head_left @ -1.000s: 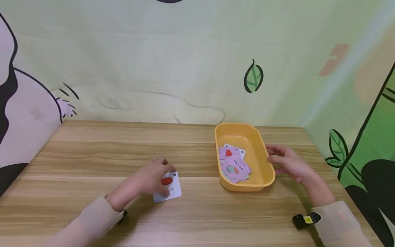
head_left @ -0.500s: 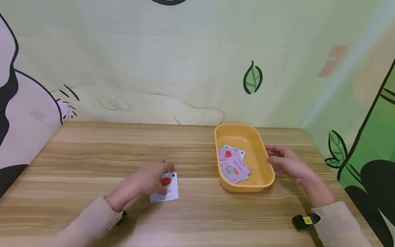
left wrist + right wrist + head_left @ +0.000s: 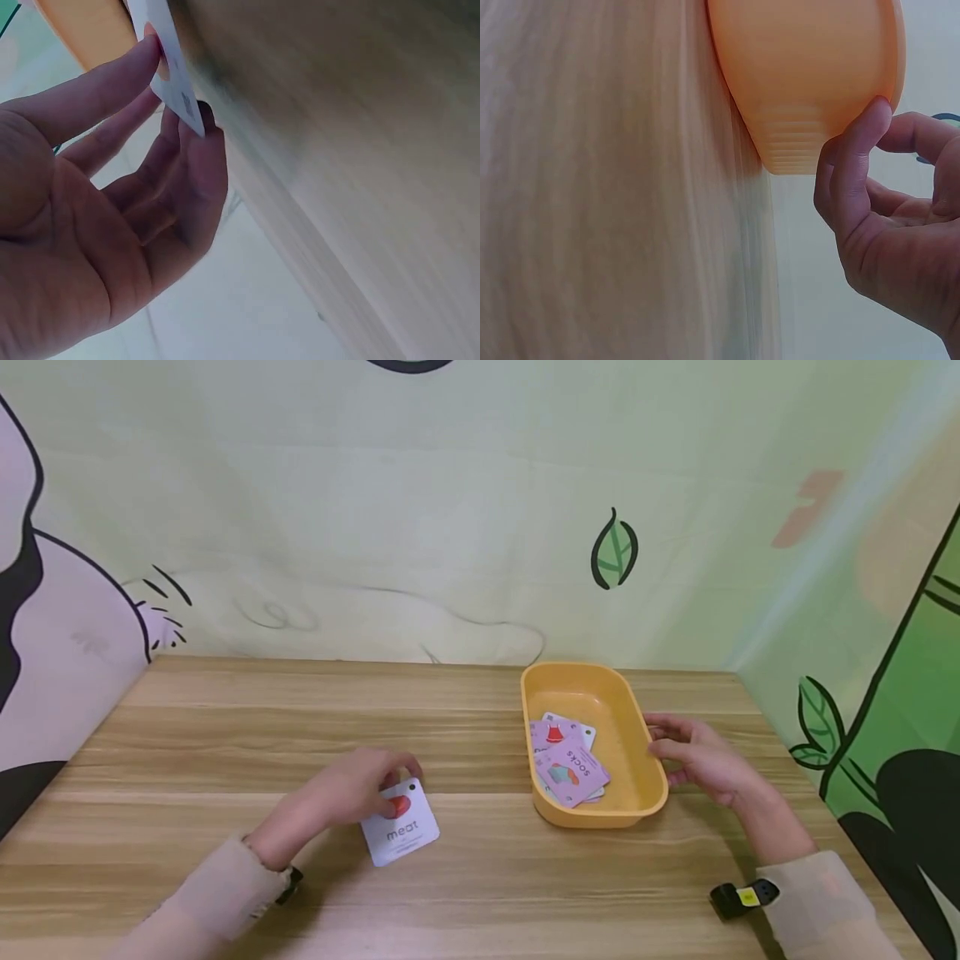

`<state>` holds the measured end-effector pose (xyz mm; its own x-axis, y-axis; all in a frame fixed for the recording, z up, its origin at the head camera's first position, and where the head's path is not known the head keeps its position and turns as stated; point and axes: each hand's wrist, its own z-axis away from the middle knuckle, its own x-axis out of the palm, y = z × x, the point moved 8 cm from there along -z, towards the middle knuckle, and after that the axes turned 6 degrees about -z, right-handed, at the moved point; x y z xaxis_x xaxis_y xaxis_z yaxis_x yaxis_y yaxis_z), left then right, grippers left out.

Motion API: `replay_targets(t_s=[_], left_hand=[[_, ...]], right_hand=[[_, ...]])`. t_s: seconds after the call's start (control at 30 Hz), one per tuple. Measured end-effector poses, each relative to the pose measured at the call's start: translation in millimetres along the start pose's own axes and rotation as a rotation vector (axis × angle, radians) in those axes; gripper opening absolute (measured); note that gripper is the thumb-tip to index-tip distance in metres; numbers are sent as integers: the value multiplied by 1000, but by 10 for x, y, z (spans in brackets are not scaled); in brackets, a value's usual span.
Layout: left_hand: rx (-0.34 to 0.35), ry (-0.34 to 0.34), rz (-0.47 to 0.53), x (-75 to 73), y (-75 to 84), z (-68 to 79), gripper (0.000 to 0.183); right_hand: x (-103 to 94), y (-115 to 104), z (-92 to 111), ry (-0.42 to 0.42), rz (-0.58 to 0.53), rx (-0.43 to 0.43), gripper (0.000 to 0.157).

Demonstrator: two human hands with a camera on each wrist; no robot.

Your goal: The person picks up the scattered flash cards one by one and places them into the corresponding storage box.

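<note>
In the head view my left hand (image 3: pixel 348 793) pinches a white flashcard (image 3: pixel 412 831) printed "meat", with the thumb on its face. The left wrist view shows the card (image 3: pixel 176 94) tilted between thumb and fingers. A yellow plastic basket (image 3: pixel 633 768) stands to the right, holding several cards; the top ones are a pink "socks" card (image 3: pixel 581 768) and a card with a red dress (image 3: pixel 553 731). My right hand (image 3: pixel 705 756) touches the outside of the basket's right rim, its fingers loosely bent. From the right wrist, one fingertip meets the basket wall (image 3: pixel 810 60).
The wooden table (image 3: pixel 262 718) reaches back to a pale green printed wall sheet (image 3: pixel 337 510). Another printed sheet (image 3: pixel 900 693) runs along the right side of the table. A black band device (image 3: pixel 742 896) sits at the right wrist.
The meat card has turned and tipped in my left hand, and its printed word now shows fully. The left hand has shifted slightly left. My right hand and the basket stay in place.
</note>
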<state>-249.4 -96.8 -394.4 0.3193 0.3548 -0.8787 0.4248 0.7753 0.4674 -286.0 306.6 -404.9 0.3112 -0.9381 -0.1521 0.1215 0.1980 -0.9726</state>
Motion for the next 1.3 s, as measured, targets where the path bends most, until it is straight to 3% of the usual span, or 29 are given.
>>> replay_targets(t_s=[0.27, 0.53, 0.77, 1.0, 1.13, 1.3], left_hand=[[-7, -14, 85, -51, -73, 9, 39], [68, -2, 265, -105, -105, -10, 39], [-5, 19, 489, -149, -154, -21, 40], [-82, 36, 599, -142, -229, -48, 42], [-86, 55, 616, -139, -252, -80, 44], [-29, 95, 660, -164, -198, -115, 44]], right_hand=[[12, -14, 7, 0, 2, 2, 65], [9, -16, 10, 4, 3, 7, 66], [17, -23, 12, 2, 3, 8, 66], [11, -13, 10, 1, 2, 11, 66], [10, -10, 8, -1, 3, 10, 66], [13, -18, 4, 2, 14, 10, 67]])
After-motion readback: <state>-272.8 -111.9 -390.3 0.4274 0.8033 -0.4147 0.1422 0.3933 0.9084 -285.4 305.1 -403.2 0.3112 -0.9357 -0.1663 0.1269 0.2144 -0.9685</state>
